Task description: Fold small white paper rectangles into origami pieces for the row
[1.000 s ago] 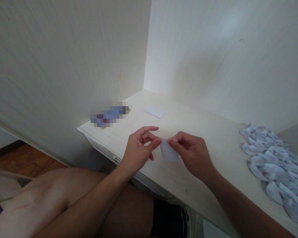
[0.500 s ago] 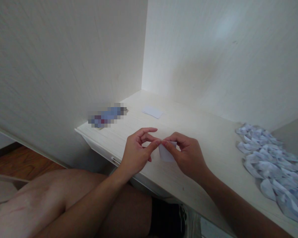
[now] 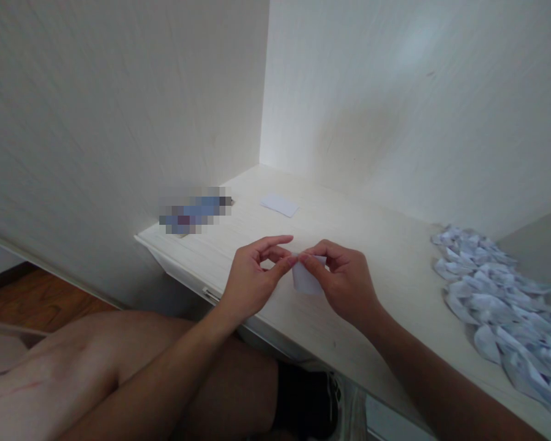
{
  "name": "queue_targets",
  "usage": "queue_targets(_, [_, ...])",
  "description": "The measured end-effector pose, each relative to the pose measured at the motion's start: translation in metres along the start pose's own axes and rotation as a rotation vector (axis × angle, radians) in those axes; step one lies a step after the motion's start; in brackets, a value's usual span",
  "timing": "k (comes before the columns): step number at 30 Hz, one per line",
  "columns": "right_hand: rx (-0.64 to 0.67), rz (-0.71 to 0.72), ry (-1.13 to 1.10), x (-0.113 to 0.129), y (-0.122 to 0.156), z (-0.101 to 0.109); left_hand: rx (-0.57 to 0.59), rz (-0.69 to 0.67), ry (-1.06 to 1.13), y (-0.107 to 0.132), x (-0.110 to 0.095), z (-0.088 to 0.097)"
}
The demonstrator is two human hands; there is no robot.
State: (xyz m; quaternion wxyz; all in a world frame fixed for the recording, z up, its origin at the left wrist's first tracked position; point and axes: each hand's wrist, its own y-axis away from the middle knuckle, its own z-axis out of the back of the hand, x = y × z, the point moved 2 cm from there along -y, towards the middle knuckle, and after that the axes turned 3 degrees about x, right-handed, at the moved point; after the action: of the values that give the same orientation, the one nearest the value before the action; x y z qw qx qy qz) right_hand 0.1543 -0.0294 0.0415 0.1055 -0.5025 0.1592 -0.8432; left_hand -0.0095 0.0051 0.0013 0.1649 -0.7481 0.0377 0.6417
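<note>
One white desk (image 3: 390,257); at right, one heap of folded papers (image 3: 500,300), too crowded to count; two hands, my left hand (image 3: 252,278) and right hand (image 3: 349,278). One flat paper slip (image 3: 280,205), far; one small white sheet (image 3: 307,280), between my hands, top edge pinched by both, thumbs closed against fingertips.

A long, off-white, wood-grained desktop (image 3: 390,263) has its far corner set against two pale walls (image 3: 202,92); towards the back lies a flat, white, rectangular slip of paper (image 3: 280,205); near the left end rests an elongated bluish object (image 3: 195,211) (blurred into blocks, so its kind cannot be told); along the right spreads a heap of overlapping, folded-looking white pieces (image 3: 509,312).
</note>
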Motion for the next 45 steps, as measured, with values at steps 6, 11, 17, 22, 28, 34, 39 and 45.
queue_targets(6, [-0.021,-0.026,-0.036,-0.003,-0.001,0.000,0.034,-0.017,-0.131,0.000,-0.003,0.000])
queue_targets(11, [-0.031,-0.089,-0.106,-0.006,0.000,-0.001,0.097,-0.018,-0.202,0.000,-0.006,0.001])
queue_targets(17, [-0.229,-0.218,-0.282,-0.015,-0.009,0.011,0.240,0.051,-0.222,0.003,-0.003,-0.002])
queue_targets(22, [-0.359,-0.247,-0.455,-0.022,-0.018,0.022,0.255,0.050,-0.213,0.002,-0.002,-0.002])
queue_targets(28, [-0.215,-0.298,-0.510,-0.021,-0.013,0.011,0.232,0.039,-0.314,-0.001,-0.005,-0.002])
queue_targets(34, [0.054,-0.272,-0.420,-0.015,-0.004,-0.003,0.136,0.002,-0.180,-0.002,-0.003,-0.001])
queue_targets(39, [0.120,-0.263,-0.344,-0.012,-0.002,-0.004,0.116,-0.067,-0.205,0.001,-0.007,0.000])
queue_targets(45, [0.211,-0.207,-0.275,-0.010,-0.002,-0.007,0.132,-0.108,-0.271,0.005,-0.011,0.001])
